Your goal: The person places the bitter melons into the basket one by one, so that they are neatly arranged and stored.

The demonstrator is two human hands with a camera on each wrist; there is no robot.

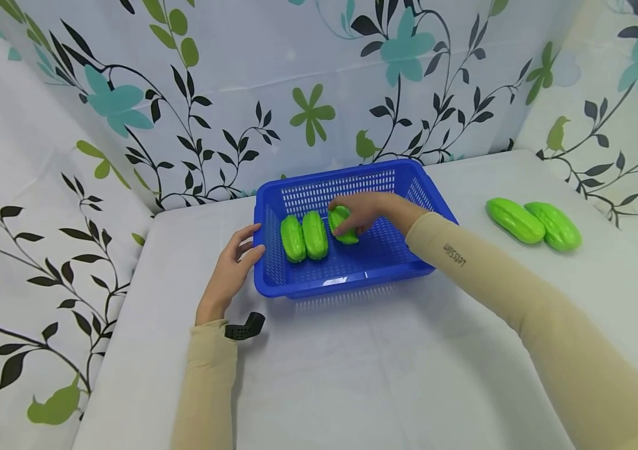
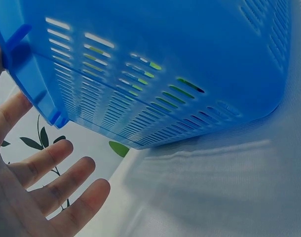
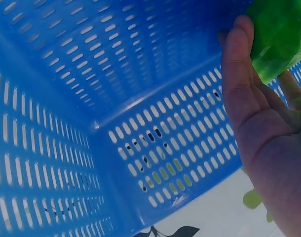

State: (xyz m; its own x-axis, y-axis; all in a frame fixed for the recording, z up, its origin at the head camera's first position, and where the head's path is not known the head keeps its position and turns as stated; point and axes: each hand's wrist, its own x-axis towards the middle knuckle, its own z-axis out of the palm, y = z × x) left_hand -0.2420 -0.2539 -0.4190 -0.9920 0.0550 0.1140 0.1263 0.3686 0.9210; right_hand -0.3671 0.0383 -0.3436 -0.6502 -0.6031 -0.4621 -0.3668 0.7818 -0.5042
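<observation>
A blue slotted plastic basket [image 1: 319, 289] stands on the white-covered table. Inside, at its left, two glossy green ridged oblong fruits [image 1: 293, 239] lie side by side, their kind unclear. My right hand [image 1: 365, 210] reaches into the basket and grips a third green ridged oblong fruit [image 1: 347, 234] just right of them. In the right wrist view, fingers and thumb lie around this fruit [image 3: 279, 37], hiding part of it. At the basket's left rim is my left hand [image 1: 232, 269], with index finger and thumb tips right at the rim; its other fingers [image 2: 54, 185] are spread and fairly straight.
Two more green oblong fruits [image 1: 515, 220] lie touching each other on the table, right of the basket. A curtain [image 1: 274, 75] patterned with leaves and flowers rises behind the table and along both sides. Below the left wrist, a black device [image 1: 245, 327] sticks out beside the sleeve.
</observation>
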